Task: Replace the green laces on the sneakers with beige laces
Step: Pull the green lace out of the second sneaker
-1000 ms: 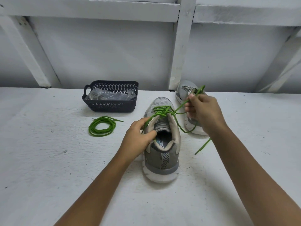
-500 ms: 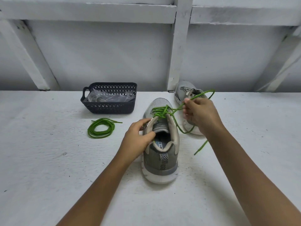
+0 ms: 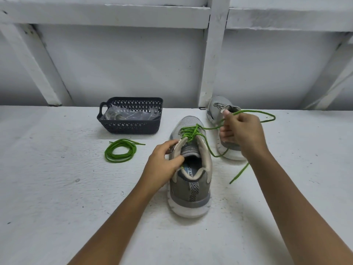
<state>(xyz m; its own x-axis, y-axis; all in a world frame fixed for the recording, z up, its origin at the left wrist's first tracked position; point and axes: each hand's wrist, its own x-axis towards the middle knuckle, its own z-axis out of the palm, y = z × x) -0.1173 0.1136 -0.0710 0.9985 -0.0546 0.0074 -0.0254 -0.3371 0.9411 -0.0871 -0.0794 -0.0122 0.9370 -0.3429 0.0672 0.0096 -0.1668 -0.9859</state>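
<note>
Near sneaker (image 3: pixel 190 175) is stood mid-tabletop (image 3: pixel 57 178), heel toward the front edge, collar gripped by the left hand (image 3: pixel 162 166), thumb inside. Green lace (image 3: pixel 191 133), threaded at the front eyelets, is pinched in the curled right hand (image 3: pixel 241 131), raised over the far sneaker (image 3: pixel 215 109). 1 coiled lace (image 3: pixel 119 160) is laid before the basket (image 3: pixel 131 127) near the back edge.

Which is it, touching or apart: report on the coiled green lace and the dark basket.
Apart. The head view shows a strip of bare white table between the coiled green lace and the basket, clear of its near wall.

rough painted table (image 3: pixel 57 188), perforated plastic basket (image 3: pixel 131 127)
</note>
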